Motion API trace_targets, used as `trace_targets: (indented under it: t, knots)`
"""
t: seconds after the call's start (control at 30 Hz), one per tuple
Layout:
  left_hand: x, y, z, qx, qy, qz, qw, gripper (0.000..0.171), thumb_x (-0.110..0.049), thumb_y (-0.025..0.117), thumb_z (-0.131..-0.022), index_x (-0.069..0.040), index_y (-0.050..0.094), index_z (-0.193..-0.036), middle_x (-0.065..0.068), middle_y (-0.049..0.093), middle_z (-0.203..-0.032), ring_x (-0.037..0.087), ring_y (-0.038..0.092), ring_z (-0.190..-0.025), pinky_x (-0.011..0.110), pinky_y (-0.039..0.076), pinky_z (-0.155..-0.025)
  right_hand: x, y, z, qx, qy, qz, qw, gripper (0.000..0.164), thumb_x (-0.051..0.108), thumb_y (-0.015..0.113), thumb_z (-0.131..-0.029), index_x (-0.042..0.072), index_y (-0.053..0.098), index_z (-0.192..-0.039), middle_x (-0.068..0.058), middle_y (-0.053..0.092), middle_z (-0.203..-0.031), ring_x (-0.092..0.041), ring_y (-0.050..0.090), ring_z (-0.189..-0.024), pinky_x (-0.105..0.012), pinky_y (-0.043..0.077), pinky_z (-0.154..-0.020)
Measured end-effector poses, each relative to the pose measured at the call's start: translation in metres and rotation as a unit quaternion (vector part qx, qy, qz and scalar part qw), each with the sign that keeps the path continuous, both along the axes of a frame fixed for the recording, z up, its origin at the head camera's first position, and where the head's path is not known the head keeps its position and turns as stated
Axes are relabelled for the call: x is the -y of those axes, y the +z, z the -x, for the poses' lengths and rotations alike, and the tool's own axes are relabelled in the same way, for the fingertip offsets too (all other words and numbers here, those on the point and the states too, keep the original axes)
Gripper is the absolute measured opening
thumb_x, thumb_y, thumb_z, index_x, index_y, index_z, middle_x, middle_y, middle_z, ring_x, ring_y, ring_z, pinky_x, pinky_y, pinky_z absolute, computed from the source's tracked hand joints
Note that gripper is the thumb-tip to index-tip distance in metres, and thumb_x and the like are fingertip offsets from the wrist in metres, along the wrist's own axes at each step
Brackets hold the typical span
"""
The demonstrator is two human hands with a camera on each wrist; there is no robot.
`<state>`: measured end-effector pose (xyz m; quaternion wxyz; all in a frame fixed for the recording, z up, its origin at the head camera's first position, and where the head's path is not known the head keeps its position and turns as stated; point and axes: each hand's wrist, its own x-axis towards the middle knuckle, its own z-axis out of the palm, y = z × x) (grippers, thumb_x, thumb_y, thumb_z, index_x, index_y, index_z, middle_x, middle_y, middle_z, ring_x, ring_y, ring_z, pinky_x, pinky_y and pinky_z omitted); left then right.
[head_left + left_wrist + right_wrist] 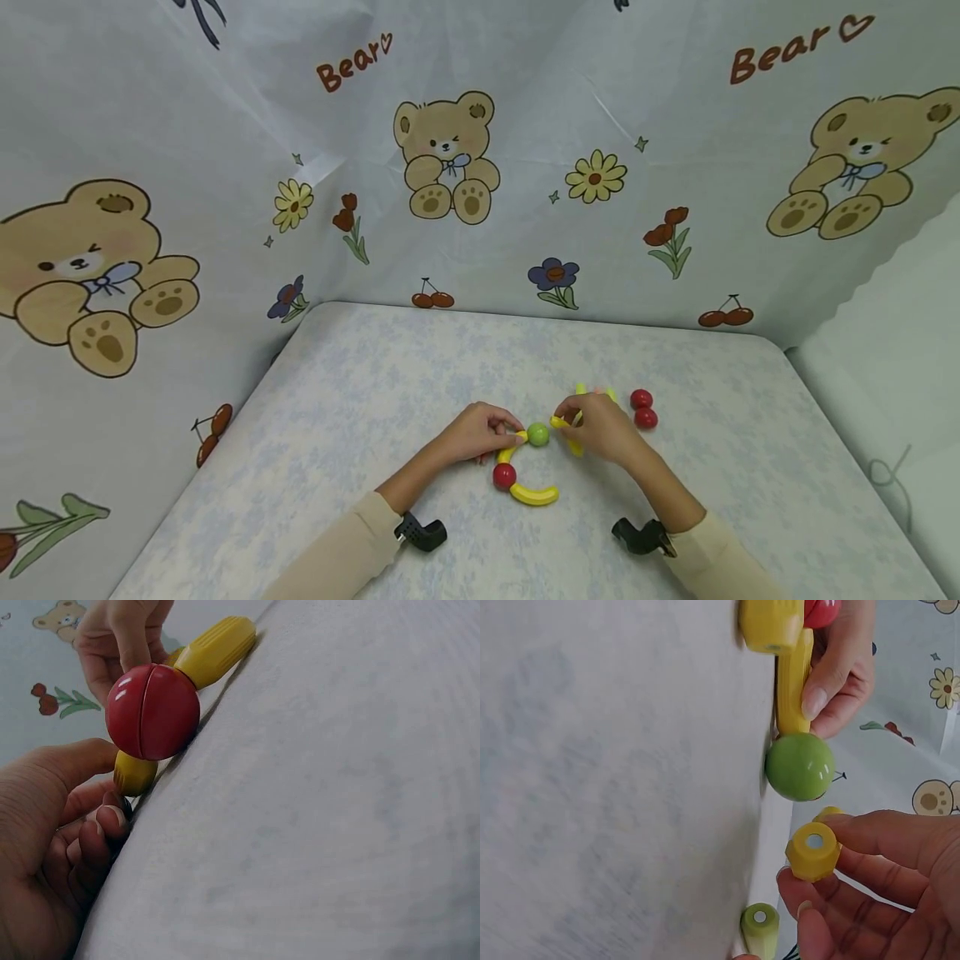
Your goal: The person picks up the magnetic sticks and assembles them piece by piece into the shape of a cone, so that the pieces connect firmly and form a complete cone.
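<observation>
My left hand [483,429] pinches a yellow curved magnetic stick [506,456] on the table. One end of this stick meets a green ball [537,434], the other a red ball [504,476]. A second yellow curved stick [535,496] runs from the red ball to the right, its far end free. Just right of the green ball, my right hand [600,425] pinches another yellow stick [558,422]. In the right wrist view, the round silvery end of that held yellow stick [814,851] shows, apart from the green ball [800,766].
Two red balls [646,418] lie together right of my right hand. Yellow-green sticks [577,448] and a pinkish piece lie partly hidden around that hand. Something reddish [482,458] shows under my left hand. A bear-print curtain [510,250] stands behind the table [360,375].
</observation>
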<state>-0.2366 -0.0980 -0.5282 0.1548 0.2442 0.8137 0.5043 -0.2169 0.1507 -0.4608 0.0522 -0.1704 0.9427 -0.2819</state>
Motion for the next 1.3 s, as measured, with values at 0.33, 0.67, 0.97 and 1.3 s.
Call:
trace_targets:
  t: [0.33, 0.67, 0.97, 1.3]
  knots:
    - [-0.002, 0.0, 0.001, 0.0, 0.001, 0.002, 1.0, 0.018, -0.028, 0.077, -0.092, -0.018, 0.079, -0.107, -0.001, 0.065, -0.064, 0.01, 0.044, -0.036, 0.025, 0.041, -0.036, 0.0, -0.001, -0.009, 0.018, -0.007, -0.017, 1.0, 0.012, 0.007, 0.084, -0.082, 0.01, 0.076, -0.091, 0.004, 0.062, -0.077, -0.014, 0.054, -0.068, -0.029, 0.049, -0.059]
    - [-0.003, 0.0, 0.001, -0.003, 0.0, 0.001, 1.0, 0.017, -0.027, 0.077, -0.093, -0.017, 0.079, -0.107, -0.002, 0.064, -0.064, 0.01, 0.044, -0.036, 0.025, 0.04, -0.036, 0.002, -0.005, -0.01, 0.024, -0.012, -0.032, 0.999, 0.013, 0.008, 0.085, -0.082, 0.011, 0.076, -0.091, 0.004, 0.062, -0.076, -0.013, 0.054, -0.068, -0.029, 0.049, -0.06]
    - [-0.003, 0.0, 0.0, 0.002, 0.002, 0.003, 1.0, 0.017, -0.028, 0.077, -0.092, -0.02, 0.078, -0.108, -0.001, 0.064, -0.063, 0.011, 0.044, -0.036, 0.025, 0.04, -0.036, -0.009, -0.003, -0.012, 0.066, -0.002, -0.023, 0.998, 0.018, 0.011, 0.088, -0.079, 0.007, 0.073, -0.089, 0.001, 0.061, -0.073, -0.014, 0.054, -0.064, -0.028, 0.049, -0.056]
    - [0.001, -0.001, 0.001, 0.0, 0.009, 0.006, 0.9999, 0.019, -0.034, 0.071, -0.096, -0.022, 0.077, -0.11, 0.001, 0.059, -0.057, 0.013, 0.044, -0.035, 0.028, 0.041, -0.036, -0.008, -0.007, -0.008, 0.079, 0.008, -0.011, 0.997, 0.017, 0.009, 0.085, -0.082, 0.008, 0.076, -0.097, 0.002, 0.06, -0.071, -0.013, 0.053, -0.061, -0.027, 0.046, -0.055]
